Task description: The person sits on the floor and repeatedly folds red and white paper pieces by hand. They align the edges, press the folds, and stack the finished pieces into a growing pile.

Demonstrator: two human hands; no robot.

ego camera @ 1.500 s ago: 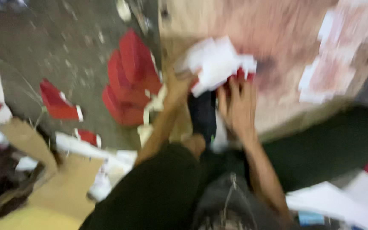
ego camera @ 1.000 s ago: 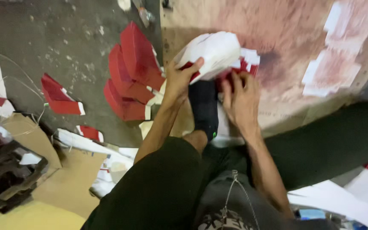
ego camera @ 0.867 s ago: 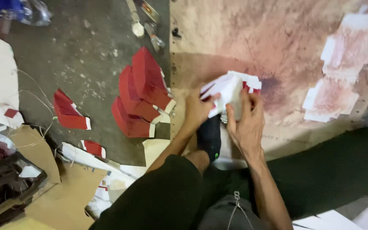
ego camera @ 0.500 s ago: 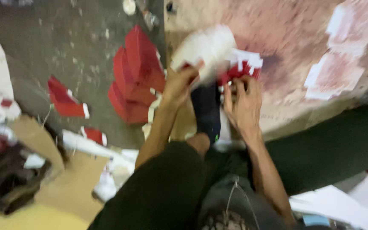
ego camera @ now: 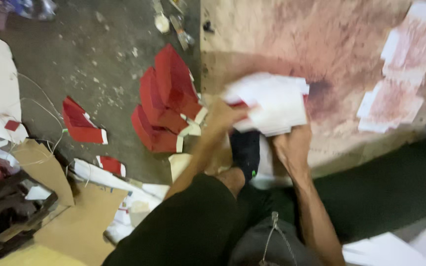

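I watch both hands, left hand (ego camera: 223, 116) and right hand (ego camera: 292, 145), pinch a white card sheet (ego camera: 272, 103), half-folded; finished red boxes (ego camera: 166, 106) are piled beside it.

Both forearms reach forward side by side past the bent knee in black trousers (ego camera: 188, 221). The left hand (ego camera: 223, 116) is curled, fingers closed on the left edge of the white-and-red folded paper piece (ego camera: 272, 101). The right hand (ego camera: 292, 145) sits just under that piece, fingers pressed up against its lower edge.
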